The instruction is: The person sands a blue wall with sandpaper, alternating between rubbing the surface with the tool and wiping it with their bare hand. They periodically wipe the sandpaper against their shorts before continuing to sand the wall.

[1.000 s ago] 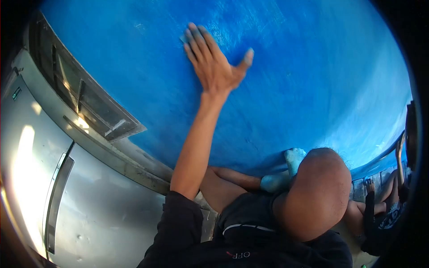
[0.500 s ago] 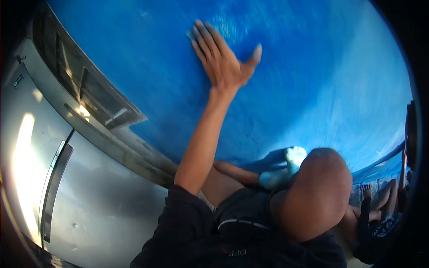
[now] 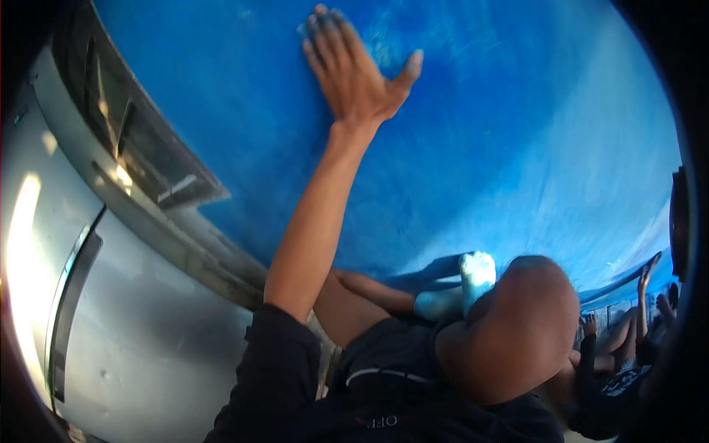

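Note:
My left hand (image 3: 351, 77) lies flat against a blue painted surface (image 3: 473, 133), back of the hand toward me. Its fingers are stretched out, and the thumb stands apart to the right. Beside the fingertips shows a small pale corner of something thin (image 3: 301, 31); the palm and fingers hide what, if anything, is beneath. Pale scuff marks (image 3: 380, 48) streak the blue surface just right of the fingers. My right hand is out of view.
A metal refrigerator (image 3: 155, 317) with a dark handle stands on the left, below a framed window (image 3: 136, 133). My bent knee (image 3: 528, 317) and pale-covered foot (image 3: 478, 277) are near the surface. Another person (image 3: 613, 384) sits at the right, one arm raised.
My left hand has slid up the blue surface, with the fingers still flat. The view has shifted slightly, and the refrigerator and window now appear farther left.

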`<state>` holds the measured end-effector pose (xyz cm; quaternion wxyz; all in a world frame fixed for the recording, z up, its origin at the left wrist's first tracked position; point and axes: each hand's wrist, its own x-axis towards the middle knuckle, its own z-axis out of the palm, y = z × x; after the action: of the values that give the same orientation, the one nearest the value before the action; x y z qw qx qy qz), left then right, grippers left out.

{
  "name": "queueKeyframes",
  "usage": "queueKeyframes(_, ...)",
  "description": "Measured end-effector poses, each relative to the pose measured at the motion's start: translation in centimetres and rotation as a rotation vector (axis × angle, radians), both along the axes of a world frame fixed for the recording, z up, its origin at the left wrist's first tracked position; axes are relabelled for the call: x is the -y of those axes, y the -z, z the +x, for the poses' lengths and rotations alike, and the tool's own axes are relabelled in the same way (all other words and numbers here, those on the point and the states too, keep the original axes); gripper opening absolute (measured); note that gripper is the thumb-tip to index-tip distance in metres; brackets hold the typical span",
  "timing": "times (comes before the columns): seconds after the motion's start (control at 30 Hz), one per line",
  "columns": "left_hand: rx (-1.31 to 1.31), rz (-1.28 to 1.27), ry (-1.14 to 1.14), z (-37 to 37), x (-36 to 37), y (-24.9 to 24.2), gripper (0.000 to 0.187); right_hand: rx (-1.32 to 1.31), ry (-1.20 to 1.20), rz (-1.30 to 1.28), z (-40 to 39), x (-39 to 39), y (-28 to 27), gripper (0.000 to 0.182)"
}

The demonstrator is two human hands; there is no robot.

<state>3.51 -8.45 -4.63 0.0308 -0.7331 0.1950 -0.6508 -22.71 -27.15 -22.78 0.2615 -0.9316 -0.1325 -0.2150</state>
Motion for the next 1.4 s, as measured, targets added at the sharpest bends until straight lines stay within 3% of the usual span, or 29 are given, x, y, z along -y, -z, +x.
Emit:
queueKeyframes(0.13,-0.045,0.006,0.042,-1.0,-0.1,4.0,0.127,-0.005,-0.004,-0.019,0.1,-0.3,0.4,0.031)
queueKeyframes(0.23,-0.045,0.022,0.076,-0.7,-0.3,1.4,0.127,0.006,0.01,-0.007,0.4,-0.2,0.2,0.03)
queueKeyframes(0.43,-0.046,0.063,-0.016,-1.3,0.0,3.6,0.124,0.009,0.016,-0.01,0.7,-0.5,0.3,0.03)
queueKeyframes(0.53,0.041,0.008,0.04,-0.8,0.6,-1.5,0.122,0.005,0.024,0.001,0.7,-0.5,0.3,0.03)
queueKeyframes(0.73,0.05,0.033,-0.039,-1.1,0.7,0.9,0.12,-0.001,0.028,0.006,0.1,-0.8,0.8,0.03)
queueKeyframes(0.83,0.03,0.028,0.003,-0.8,0.6,-1.7,0.121,0.007,0.041,0.023,0.0,-1.0,0.8,0.029)
queueKeyframes(1.03,-0.111,0.137,-0.034,-2.2,0.5,1.9,0.121,0.01,0.05,0.013,0.2,-0.9,0.8,0.029)
queueKeyframes(1.13,-0.076,0.034,-0.019,-1.2,0.6,-1.1,0.122,0.022,0.074,0.024,0.4,-0.7,0.5,0.029)
queueKeyframes(1.33,-0.113,0.078,0.004,-1.9,1.5,3.8,0.122,0.015,0.094,0.008,0.5,-1.2,0.6,0.029)
queueKeyframes(1.4,-0.029,0.057,0.022,-0.9,1.5,0.9,0.121,0.026,0.118,0.016,0.7,-1.2,0.6,0.029)
